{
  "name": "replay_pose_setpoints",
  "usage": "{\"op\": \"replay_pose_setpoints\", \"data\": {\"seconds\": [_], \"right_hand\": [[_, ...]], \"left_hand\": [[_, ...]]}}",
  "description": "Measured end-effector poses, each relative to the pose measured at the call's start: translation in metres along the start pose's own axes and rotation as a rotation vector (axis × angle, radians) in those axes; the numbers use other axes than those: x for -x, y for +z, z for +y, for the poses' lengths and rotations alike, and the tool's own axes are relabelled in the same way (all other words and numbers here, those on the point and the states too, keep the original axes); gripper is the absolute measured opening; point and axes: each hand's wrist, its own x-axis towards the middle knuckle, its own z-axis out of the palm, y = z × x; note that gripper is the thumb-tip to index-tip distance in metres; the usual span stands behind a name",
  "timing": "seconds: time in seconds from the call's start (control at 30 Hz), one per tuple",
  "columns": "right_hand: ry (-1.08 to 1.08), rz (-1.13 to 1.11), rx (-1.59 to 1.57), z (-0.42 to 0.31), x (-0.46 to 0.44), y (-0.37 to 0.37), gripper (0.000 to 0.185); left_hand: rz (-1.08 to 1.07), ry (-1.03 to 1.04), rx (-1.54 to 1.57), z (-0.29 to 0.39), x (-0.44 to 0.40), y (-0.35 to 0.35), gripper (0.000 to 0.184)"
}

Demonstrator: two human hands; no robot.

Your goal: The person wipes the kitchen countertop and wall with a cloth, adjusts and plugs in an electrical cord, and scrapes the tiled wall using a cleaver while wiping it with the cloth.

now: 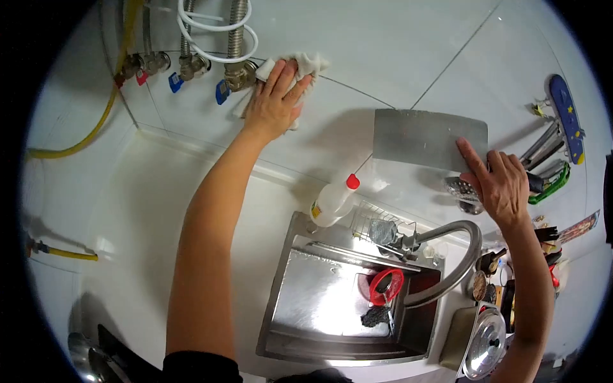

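My left hand (274,105) presses a crumpled white cloth (311,64) against the tiled wall, just right of a valve with a blue handle (222,92). Its fingers lie over the cloth, which bunches out around them. At the right, my right hand (504,188) grips a cleaver by its black handle, with the index finger stretched along the blade. The broad grey cleaver blade (424,137) points left, in front of the wall. Below it on the counter stands a white plastic bottle (331,204) with a red cap.
A steel sink (313,293) holds a red strainer (385,286) and a dark scrubber (374,316). The curved faucet (474,249) arches over its right side. Pipes and a yellow hose (96,131) run at upper left. A lidded pot (485,343) and hanging utensils (543,143) stand right.
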Motion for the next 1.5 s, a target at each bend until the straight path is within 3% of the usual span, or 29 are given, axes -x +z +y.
{"op": "replay_pose_setpoints", "data": {"seconds": [0.4,0.57,0.67,0.8,1.33,1.47,1.5], "right_hand": [[-0.032,0.205,-0.031,0.017,-0.051,0.032,0.054],[-0.162,0.258,0.072,0.029,-0.049,0.041,0.054],[-0.038,0.228,-0.002,0.027,-0.045,0.045,0.055],[-0.143,0.220,0.075,0.023,-0.043,0.044,0.054],[-0.033,0.264,0.060,0.021,-0.043,0.044,0.052],[-0.131,0.183,0.107,0.025,-0.040,0.047,0.052],[-0.122,0.278,0.093,0.025,-0.043,0.049,0.052]], "left_hand": [[0.102,0.011,0.008,-0.004,0.005,0.013,0.087],[0.125,0.015,-0.003,-0.003,0.005,0.012,0.087],[0.136,0.010,0.018,-0.003,0.005,0.014,0.087],[0.159,0.013,0.011,-0.002,0.005,0.015,0.087],[0.168,-0.008,0.002,0.001,0.006,0.015,0.086],[0.159,-0.013,-0.011,0.002,0.006,0.014,0.085],[0.166,-0.010,-0.010,0.002,0.006,0.015,0.085]]}}
